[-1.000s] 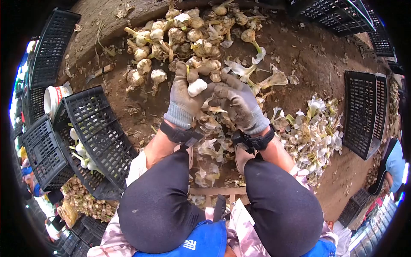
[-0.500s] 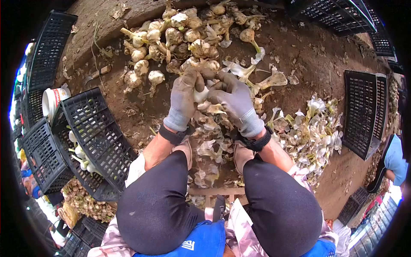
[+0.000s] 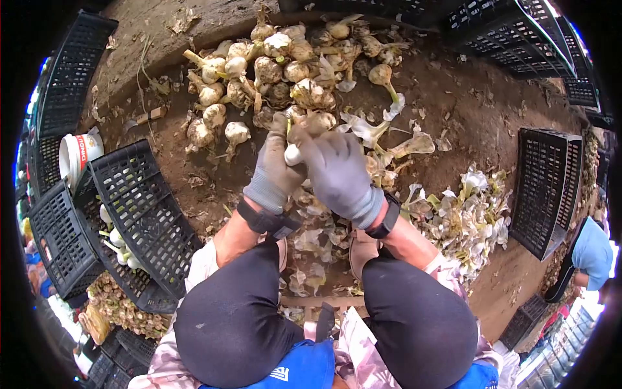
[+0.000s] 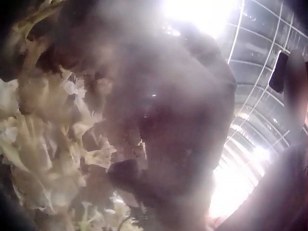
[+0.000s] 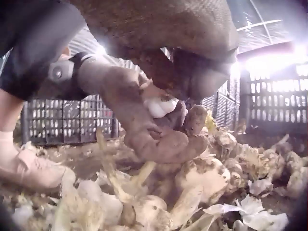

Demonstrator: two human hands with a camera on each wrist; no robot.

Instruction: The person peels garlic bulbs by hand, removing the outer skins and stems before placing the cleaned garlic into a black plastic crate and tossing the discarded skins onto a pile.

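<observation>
Both hands wear grey, soil-stained gloves. In the head view, the left hand [image 3: 269, 170] holds a partly peeled garlic bulb [image 3: 293, 155], its white side showing. The right hand [image 3: 342, 174] reaches across it, with curled fingers at the bulb's upper part. In the right wrist view, the white bulb [image 5: 160, 107] sits in the left hand [image 5: 132, 108] with the right hand [image 5: 168, 29] bent close over it. The left wrist view is hazy and mostly filled by a glove. Just beyond the hands lies a heap of unpeeled garlic bulbs [image 3: 269, 70].
Peeled skins [image 3: 470, 220] are piled at the right on the soil. A tilted black crate [image 3: 139, 207] with peeled bulbs [image 3: 118, 240] and a white bucket [image 3: 81, 152] stand at the left. Another black crate [image 3: 544, 188] stands at the far right. A wood-handled knife [image 3: 152, 115] lies on the ground.
The right hand has moved left and turned, its back now facing up over the bulb. The left hand still holds the bulb in nearly the same place.
</observation>
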